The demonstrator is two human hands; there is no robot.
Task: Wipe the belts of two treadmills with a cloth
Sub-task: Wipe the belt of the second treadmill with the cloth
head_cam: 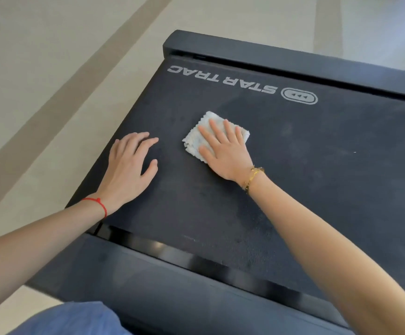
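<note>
- Where the dark belt [293, 177] fills the middle of the view, its surface is matte black with a fine grain, mottled with paler dusty patches and faint streaks.
- White lettering [220, 79] reading STAR TRAC and an oval badge [299, 96] with three small arrows are printed near the belt's far edge; both appear upside down from the wearer's side.
- The belt's long axis runs from the lower left to the upper right of the view, and its end sits at the left, just beside the pale floor [51, 81].
- Smooth dark rails border it: a far rail [269, 56] along the top edge and a near rail [148, 281] along the bottom, with a glossy strip where the near rail meets the belt.
- A small cloth [197, 141], white with faint bluish marks, fluffy, roughly square with zigzag-cut edges, lies flat on the belt just below the lettering.
- The right hand [223, 148] lies flat on the cloth, fingers straight and slightly spread, palm pressing it down; a gold chain bracelet [252, 177] circles the wrist.
- The left hand [130, 165] rests on the bare belt near its left end, apart from the cloth, fingers loosely extended with fingertips touching the surface, holding nothing; a red string bracelet [97, 204] is tied at the wrist.
- The floor is smooth beige with broad darker tan stripes.
- Blue fabric [75, 320] shows at the bottom left corner.
</note>
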